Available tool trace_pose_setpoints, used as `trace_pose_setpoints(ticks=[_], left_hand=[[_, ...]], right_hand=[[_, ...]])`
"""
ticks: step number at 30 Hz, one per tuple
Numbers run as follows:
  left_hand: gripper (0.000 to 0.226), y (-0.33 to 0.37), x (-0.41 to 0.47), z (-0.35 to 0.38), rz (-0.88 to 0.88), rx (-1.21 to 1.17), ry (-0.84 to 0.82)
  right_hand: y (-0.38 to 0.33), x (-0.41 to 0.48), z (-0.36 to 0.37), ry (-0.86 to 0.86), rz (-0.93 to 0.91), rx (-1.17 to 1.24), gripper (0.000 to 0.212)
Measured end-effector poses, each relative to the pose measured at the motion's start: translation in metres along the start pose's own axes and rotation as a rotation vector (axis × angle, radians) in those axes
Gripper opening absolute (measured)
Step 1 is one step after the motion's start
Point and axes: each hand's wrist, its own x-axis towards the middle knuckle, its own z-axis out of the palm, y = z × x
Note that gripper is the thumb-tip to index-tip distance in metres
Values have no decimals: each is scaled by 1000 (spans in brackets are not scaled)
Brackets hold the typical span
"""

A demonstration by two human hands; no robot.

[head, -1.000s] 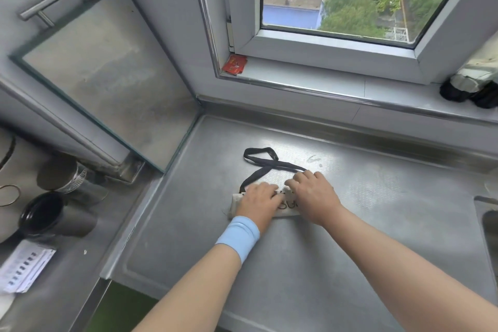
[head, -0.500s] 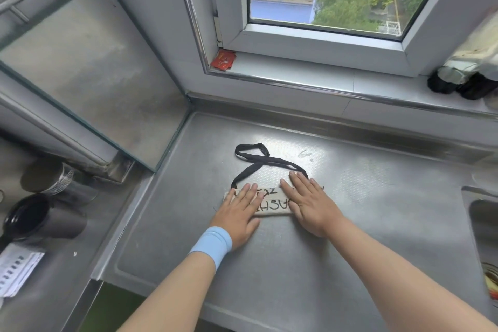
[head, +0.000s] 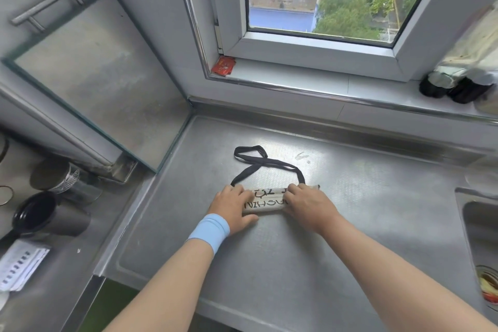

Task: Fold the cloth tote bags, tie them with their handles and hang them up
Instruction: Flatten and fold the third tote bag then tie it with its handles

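Note:
A beige cloth tote bag (head: 265, 201) with black lettering lies folded into a narrow strip on the steel counter (head: 350, 237). Its black handles (head: 258, 163) trail away from me, crossed into a loop. My left hand (head: 231, 207), with a light blue wristband, grips the strip's left end, fingers curled over it. My right hand (head: 310, 203) grips the right end the same way. Both hands hide the ends of the bag.
A glass panel (head: 94, 78) leans at the left, with metal cups (head: 51, 197) and a paper (head: 18, 264) beside it. A window sill (head: 350, 89) with dark bottles (head: 455, 87) runs behind. A sink (head: 482, 237) lies at the right edge.
My hands went from lying flat on the folded bag to curling around its two ends. The strip now looks narrower and thicker. The handles stay where they were.

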Motion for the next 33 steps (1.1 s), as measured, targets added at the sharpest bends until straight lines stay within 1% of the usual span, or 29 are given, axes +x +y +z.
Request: trace_pose_setpoints(ticks=[2,4,7,9,11,13,14,16,18,20,21,23,24,27,29,33], left_hand=[[35,-7,3,0,-29,-111,20],[27,-12,7,-3,-46,-169,29],[22,-13,15,-8,-121,-199,35],[23,-12,22,-11,-156,-197,42],[25,-11,26,-11,-171,-180,23],[24,-9,28,-7,-176,-130,4],[24,-7,30,-4,-175,-79,25],[23,1,32,-4,-140,51,140],[27,15,35,-3,0,100,221],[34,25,37,6,176,126,234],[36,28,34,11,211,126,218],[41,28,29,17,207,88,158],[47,25,29,20,197,87,123],[65,17,24,22,224,156,16],[66,10,23,19,234,171,-24],[71,-2,26,24,223,161,-21]], right_hand=[[-1,2,-6,-13,6,-7,32],[0,7,-10,-25,42,16,31],[6,16,-8,-30,129,80,33],[8,22,-7,-43,166,107,28],[9,27,-5,-43,199,138,20],[8,32,-1,-24,230,191,24],[7,34,-1,-20,245,203,26],[5,39,0,-19,240,150,27],[1,43,-1,9,206,85,30],[-5,46,1,44,148,74,33],[-6,44,3,46,119,80,36],[-4,38,11,15,95,120,57],[-1,35,15,2,90,132,65],[8,27,25,-43,106,169,66],[10,28,27,-43,106,217,72],[17,28,30,-47,56,282,75]])
